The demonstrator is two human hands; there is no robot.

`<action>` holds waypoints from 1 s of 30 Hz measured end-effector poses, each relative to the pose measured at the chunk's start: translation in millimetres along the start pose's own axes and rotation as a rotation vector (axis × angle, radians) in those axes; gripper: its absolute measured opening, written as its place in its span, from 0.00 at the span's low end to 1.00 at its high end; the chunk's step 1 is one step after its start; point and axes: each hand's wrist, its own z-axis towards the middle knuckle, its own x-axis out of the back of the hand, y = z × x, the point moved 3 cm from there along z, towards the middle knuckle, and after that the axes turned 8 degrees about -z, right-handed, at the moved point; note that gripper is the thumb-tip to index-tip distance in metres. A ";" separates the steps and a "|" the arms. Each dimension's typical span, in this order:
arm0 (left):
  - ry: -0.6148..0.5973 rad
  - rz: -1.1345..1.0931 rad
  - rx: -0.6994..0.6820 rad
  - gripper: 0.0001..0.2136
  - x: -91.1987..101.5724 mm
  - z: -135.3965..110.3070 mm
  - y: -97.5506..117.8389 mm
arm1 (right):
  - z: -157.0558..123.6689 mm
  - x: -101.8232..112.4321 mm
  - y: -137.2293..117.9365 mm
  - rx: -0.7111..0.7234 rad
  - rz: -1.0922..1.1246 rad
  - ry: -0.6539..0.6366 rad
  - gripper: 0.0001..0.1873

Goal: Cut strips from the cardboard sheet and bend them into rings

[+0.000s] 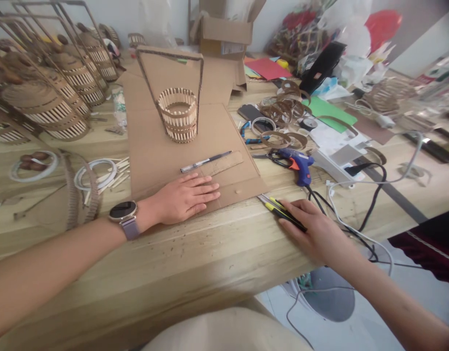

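My left hand (186, 197) lies flat, fingers stretched, on the near edge of a large cardboard sheet (147, 146). In my right hand (312, 229) is a yellow and black utility knife (281, 212), its tip by the sheet's near right corner. Just beyond my left fingers are a pen (206, 162) and a narrow cardboard strip (224, 163), both lying on the sheet. Farther back on it stands a small basket (178, 117) of wooden slats with a tall brown handle frame.
Several similar lidded baskets (74, 73) crowd the back left. To the right lie a blue glue gun (299, 165), a white power strip (336, 163), brown strip coils (283, 109) and trailing cables. An open cardboard box (224, 31) stands behind. A bin (330, 297) sits below the table edge.
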 end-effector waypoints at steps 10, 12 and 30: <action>0.001 -0.013 0.012 0.21 -1.5 -0.6 -0.3 | -0.7 -4.2 -18.4 0.011 -0.001 0.002 0.23; 0.009 -0.013 0.006 0.21 -2.1 -0.7 -0.5 | -2.4 -3.2 -21.8 0.014 0.010 0.009 0.22; -0.029 0.016 0.015 0.22 -0.8 1.9 -0.8 | 9.7 -7.6 -52.3 0.025 0.101 -0.065 0.21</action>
